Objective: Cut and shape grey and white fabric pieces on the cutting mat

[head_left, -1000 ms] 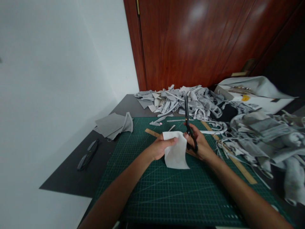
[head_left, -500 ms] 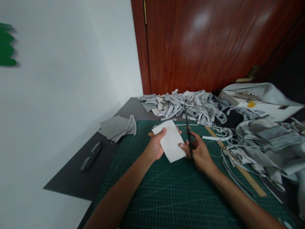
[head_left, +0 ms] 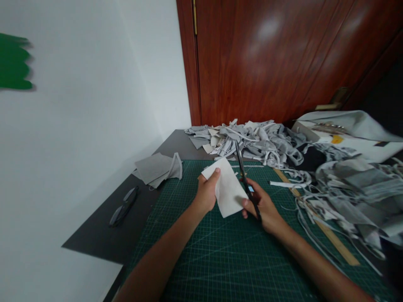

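Head view: your green cutting mat (head_left: 220,260) fills the table's centre, with a heap of grey scraps (head_left: 252,140) at 12 o'clock and a wooden ruler (head_left: 330,239) at 3 o'clock. Above the mat, your left hand (head_left: 206,193) pinches a white fabric piece (head_left: 227,191); at its 3 o'clock edge, your right hand (head_left: 261,205) is closed on black scissors (head_left: 244,176), blades pointing to 12 o'clock.

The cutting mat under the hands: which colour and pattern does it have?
Dark green cutting mat with a pale grid of lines, seen best in the head view.
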{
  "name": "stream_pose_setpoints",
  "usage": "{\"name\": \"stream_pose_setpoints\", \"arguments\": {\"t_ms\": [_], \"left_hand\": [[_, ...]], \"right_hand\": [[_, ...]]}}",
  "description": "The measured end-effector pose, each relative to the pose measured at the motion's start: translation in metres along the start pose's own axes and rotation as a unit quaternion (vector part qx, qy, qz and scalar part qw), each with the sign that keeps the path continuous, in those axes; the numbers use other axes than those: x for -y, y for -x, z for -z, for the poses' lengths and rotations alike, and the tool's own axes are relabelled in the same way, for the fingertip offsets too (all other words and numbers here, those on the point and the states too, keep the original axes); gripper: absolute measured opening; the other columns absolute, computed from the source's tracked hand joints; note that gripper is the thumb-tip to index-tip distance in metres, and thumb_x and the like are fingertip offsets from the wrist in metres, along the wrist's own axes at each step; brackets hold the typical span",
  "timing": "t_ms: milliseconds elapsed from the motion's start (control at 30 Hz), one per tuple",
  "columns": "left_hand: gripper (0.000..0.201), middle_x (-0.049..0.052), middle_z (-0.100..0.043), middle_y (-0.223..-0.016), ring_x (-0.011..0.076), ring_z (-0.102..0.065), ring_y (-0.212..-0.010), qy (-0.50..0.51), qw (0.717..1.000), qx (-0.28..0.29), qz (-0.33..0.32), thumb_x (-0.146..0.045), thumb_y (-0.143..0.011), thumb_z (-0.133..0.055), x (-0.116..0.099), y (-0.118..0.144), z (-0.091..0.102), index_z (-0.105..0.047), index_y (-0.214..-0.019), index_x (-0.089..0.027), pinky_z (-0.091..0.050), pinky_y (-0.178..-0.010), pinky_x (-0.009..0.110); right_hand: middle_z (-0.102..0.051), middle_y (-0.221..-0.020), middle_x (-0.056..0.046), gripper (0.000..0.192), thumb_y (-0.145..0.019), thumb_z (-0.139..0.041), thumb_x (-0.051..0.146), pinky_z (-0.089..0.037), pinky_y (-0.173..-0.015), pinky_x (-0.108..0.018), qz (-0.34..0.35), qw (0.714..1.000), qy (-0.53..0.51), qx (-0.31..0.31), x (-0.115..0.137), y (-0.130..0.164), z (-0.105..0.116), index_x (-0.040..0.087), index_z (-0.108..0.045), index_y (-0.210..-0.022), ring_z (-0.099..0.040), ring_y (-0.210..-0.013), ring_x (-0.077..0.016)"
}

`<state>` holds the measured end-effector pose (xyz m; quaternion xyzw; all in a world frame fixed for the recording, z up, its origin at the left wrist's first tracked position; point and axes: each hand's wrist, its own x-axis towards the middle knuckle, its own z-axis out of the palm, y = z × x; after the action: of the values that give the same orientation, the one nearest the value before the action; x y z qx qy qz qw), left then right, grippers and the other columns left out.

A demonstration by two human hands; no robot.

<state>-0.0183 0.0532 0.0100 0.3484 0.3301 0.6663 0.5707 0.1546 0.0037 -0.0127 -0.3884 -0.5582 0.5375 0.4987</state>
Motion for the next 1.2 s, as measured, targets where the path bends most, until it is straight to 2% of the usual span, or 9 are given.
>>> {"name": "stream_pose_setpoints", "arguments": {"t_ms": [167,300,467,600,833,1200], "left_hand": [[0.055,0.006,-0.08,-0.089,0.023,-0.074,-0.076,0.027,1.0,-0.011,-0.002,-0.051,-0.061,-0.096,-0.008,-0.001,-0.002,-0.075,-0.096,-0.015,-0.058,-0.071,0.033],[0.054,0.006,-0.079,-0.085,0.0232,-0.073,-0.075,0.01,1.0,-0.016,-0.009,-0.052,-0.061,-0.095,-0.01,-0.004,0.001,-0.075,-0.094,-0.014,-0.057,-0.069,0.034],[0.049,0.006,-0.077,-0.08,0.0221,-0.071,-0.07,-0.012,0.999,-0.03,-0.021,-0.051,-0.062,-0.094,-0.013,-0.006,0.003,-0.074,-0.087,-0.014,-0.055,-0.067,0.034],[0.044,0.006,-0.077,-0.081,0.0213,-0.07,-0.071,-0.036,0.998,-0.017,-0.043,-0.05,-0.067,-0.091,-0.015,-0.007,0.005,-0.075,-0.087,-0.014,-0.054,-0.067,0.032],[0.038,0.004,-0.073,-0.073,0.0185,-0.065,-0.064,-0.063,0.997,-0.015,-0.05,-0.049,-0.071,-0.088,-0.017,-0.008,0.008,-0.075,-0.082,-0.014,-0.05,-0.063,0.03],[0.035,0.003,-0.074,-0.075,0.0168,-0.063,-0.064,-0.085,0.994,-0.028,-0.055,-0.047,-0.074,-0.085,-0.013,-0.009,0.01,-0.075,-0.082,-0.014,-0.05,-0.062,0.028]], "right_hand": [[-0.067,-0.08,-0.002,0.084,-0.084,-0.072,0.073,-0.054,-0.063,-0.033,0.028,0.995,0.026,0.096,-0.001,0.004,0.006,0.022,-0.044,-0.145,-0.065,-0.064,-0.0188],[-0.067,-0.087,-0.005,0.082,-0.086,-0.065,0.079,-0.053,-0.068,-0.033,0.014,0.988,0.057,0.14,0.002,0.004,0.008,0.019,-0.052,-0.141,-0.063,-0.073,-0.0201],[-0.058,-0.082,-0.001,0.074,-0.085,-0.069,0.075,-0.048,-0.062,-0.03,0.03,0.989,0.051,0.138,0.0,0.003,0.006,0.021,-0.058,-0.135,-0.055,-0.068,-0.018],[-0.054,-0.077,0.001,0.074,-0.086,-0.069,0.073,-0.045,-0.058,-0.029,0.027,0.991,0.053,0.123,-0.005,0.003,0.006,0.022,-0.055,-0.139,-0.052,-0.065,-0.0181],[-0.053,-0.073,0.002,0.076,-0.081,-0.075,0.073,-0.041,-0.049,-0.027,0.016,0.993,0.048,0.106,-0.007,0.002,0.004,0.022,-0.059,-0.135,-0.047,-0.057,-0.0153],[-0.05,-0.071,0.003,0.072,-0.081,-0.077,0.07,-0.04,-0.042,-0.025,0.027,0.992,0.058,0.109,-0.002,0.004,-0.002,0.02,-0.064,-0.131,-0.043,-0.049,-0.0116]]}}
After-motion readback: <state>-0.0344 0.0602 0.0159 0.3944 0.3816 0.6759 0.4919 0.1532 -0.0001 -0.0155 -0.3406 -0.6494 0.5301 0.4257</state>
